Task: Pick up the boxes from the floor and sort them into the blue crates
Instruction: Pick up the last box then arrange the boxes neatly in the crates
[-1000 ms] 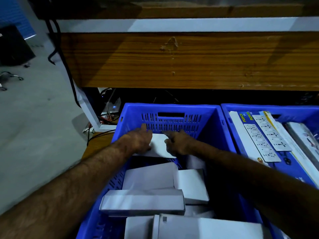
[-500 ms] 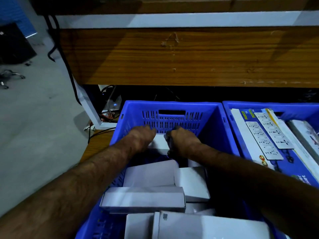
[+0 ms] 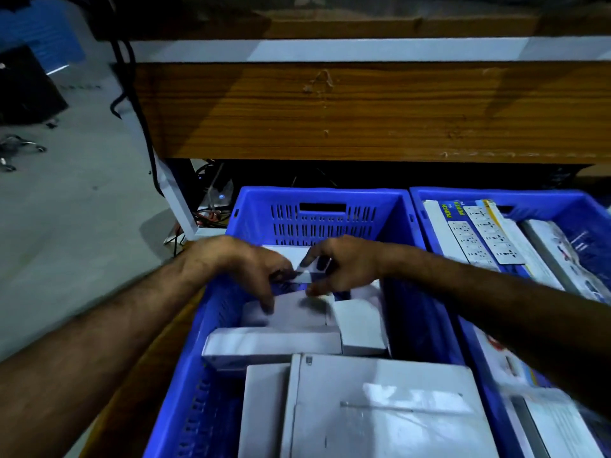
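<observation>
Left hand [image 3: 244, 266] and right hand [image 3: 344, 267] meet over the far end of the left blue crate [image 3: 322, 206], each with fingers curled round a small white box [image 3: 305, 276] held between them just above the crate's contents. The box is blurred; a pale face and a darker edge show, markings unreadable. Beneath it lie plain white boxes [image 3: 274, 342] of differing sizes, packed flat and touching. The right blue crate [image 3: 496, 195], touching the first, holds printed power-strip packages [image 3: 479, 236]. A wooden bench panel [image 3: 363, 110] stands behind both crates.
</observation>
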